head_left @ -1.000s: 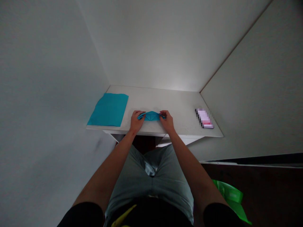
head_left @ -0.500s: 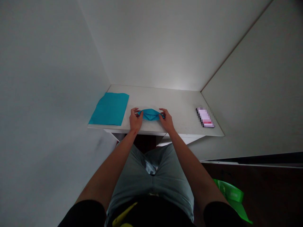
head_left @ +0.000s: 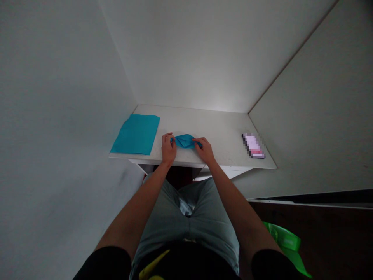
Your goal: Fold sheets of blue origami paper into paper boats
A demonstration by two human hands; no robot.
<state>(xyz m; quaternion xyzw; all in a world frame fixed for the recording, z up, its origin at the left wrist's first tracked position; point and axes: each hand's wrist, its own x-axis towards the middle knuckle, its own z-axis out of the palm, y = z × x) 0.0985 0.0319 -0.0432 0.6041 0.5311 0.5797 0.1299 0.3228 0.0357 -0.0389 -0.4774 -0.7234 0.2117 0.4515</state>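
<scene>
A folded piece of blue paper (head_left: pixel 184 141), long and pointed towards both ends, lies low over the white table between my hands. My left hand (head_left: pixel 168 147) pinches its left end between thumb and fingers. At the other end my right hand (head_left: pixel 204 149) grips the paper, with its index finger reaching over the folded layers towards the middle. The fingers partly cover both tips. To the left, a flat blue sheet (head_left: pixel 135 134) rests on the table.
The white table (head_left: pixel 201 120) is bounded by walls at the back and both sides. A phone (head_left: pixel 253 146) with a blurred screen lies near its right edge. Below on the right, a green plastic object (head_left: pixel 287 239) stands on the dark floor.
My right index finger has moved left onto the folded paper. The fingers of my left hand have drawn closer together at its left end, and the folds look slightly shifted.
</scene>
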